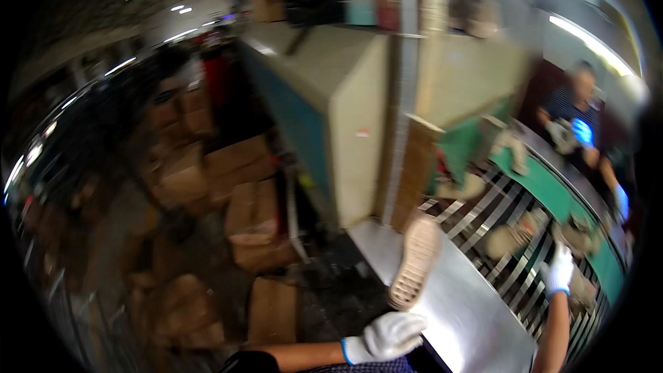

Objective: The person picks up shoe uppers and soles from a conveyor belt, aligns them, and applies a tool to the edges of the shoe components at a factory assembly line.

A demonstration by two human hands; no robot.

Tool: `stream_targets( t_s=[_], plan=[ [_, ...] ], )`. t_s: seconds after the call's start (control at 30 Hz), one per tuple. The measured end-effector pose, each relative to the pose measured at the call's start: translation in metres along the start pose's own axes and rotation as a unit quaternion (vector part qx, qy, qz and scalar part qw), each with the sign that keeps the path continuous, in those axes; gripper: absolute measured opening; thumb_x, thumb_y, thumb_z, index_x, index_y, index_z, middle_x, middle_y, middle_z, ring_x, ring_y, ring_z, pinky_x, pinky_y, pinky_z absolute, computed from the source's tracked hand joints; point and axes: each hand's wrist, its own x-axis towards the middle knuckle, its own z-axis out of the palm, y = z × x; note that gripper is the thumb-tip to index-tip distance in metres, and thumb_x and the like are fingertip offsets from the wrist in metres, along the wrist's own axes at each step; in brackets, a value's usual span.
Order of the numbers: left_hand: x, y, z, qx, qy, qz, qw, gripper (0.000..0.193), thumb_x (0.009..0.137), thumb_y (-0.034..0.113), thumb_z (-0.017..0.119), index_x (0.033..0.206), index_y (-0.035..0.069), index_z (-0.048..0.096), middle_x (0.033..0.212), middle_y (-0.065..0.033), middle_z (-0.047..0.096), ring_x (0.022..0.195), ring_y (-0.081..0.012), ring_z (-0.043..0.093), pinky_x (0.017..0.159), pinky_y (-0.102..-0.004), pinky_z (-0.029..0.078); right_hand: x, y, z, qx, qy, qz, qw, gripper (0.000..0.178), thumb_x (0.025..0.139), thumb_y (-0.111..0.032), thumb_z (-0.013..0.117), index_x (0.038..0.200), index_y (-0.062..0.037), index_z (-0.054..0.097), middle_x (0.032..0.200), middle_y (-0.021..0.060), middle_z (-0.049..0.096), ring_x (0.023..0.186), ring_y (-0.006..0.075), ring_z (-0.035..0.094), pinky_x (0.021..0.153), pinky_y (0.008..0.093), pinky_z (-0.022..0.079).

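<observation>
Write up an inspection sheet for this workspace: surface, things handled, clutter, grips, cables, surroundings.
Surface: shiny metal table beside a slatted rack.
Things: beige sole at the table's left side, support unclear; beige shoes on the rack.
Clutter: brown cardboard boxes at left, blurred.
Grips: left grip, white-gloved, just below the sole, contact unclear; right grip, white-gloved, over the rack among the shoes, hold unclear.
Cables: nothing seen.
Surroundings: pale cabinet ahead; metal post; another person at far right; lit ceiling lamps.

Metal table (476,304) carries sole (417,262); slatted conveyor (482,229) carries shoes (507,242).
</observation>
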Motion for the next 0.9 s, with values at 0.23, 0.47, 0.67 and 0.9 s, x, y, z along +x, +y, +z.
stream_targets(
  t_s=[0.23, 0.47, 0.67, 0.9],
  plan=[
    [-0.013, 0.004, 0.020, -0.003, 0.012, -0.032, 0.999, 0.067, 0.090, 0.017, 0.082, 0.145, 0.003, 0.047, 0.140, -0.0184, 0.057, 0.128, -0.0329, 0.059, 0.110, -0.0431, 0.050, 0.070, -0.145, 0.058, 0.060, -0.006, -0.183, 0.981, 0.080, 0.058, -0.022, 0.095, 0.129, -0.0061, 0.061, 0.131, 0.0201, 0.057, 0.119, 0.0425, 0.059, 0.099, 0.0528, 0.053],
    [-0.002, 0.002, 0.043, -0.069, -0.007, -0.040, 0.997, 0.083, 0.092, 0.019, 0.082, 0.156, 0.004, 0.031, 0.153, -0.0181, 0.046, 0.140, -0.0319, 0.049, 0.116, -0.0428, 0.044, 0.052, -0.094, 0.093, 0.155, 0.004, -0.165, 0.974, 0.030, 0.088, -0.016, 0.071, 0.113, -0.0022, 0.062, 0.096, 0.0251, 0.071, 0.090, 0.0468, 0.069, 0.080, 0.0538, 0.054],
    [0.026, 0.015, 0.076, -0.187, -0.045, -0.171, 0.966, 0.097, 0.094, 0.020, 0.081, 0.165, 0.006, 0.017, 0.165, -0.0179, 0.036, 0.150, -0.0309, 0.040, 0.122, -0.0425, 0.039, -0.023, -0.110, -0.017, 0.374, 0.020, -0.107, 0.921, 0.014, 0.084, 0.007, 0.055, 0.092, -0.0033, 0.048, 0.077, 0.0081, 0.052, 0.071, 0.0184, 0.051, 0.070, 0.0327, 0.046],
    [0.075, 0.072, 0.058, -0.334, 0.019, -0.229, 0.914, 0.093, 0.094, 0.025, 0.082, 0.167, 0.003, 0.028, 0.162, -0.0185, 0.045, 0.148, -0.0260, 0.046, 0.122, -0.0384, 0.040, -0.213, -0.097, -0.138, 0.501, -0.126, -0.112, 0.849, 0.007, 0.091, 0.000, 0.055, 0.094, -0.0061, 0.054, 0.079, -0.0005, 0.050, 0.072, 0.0070, 0.047, 0.067, 0.0251, 0.042]
  ],
)
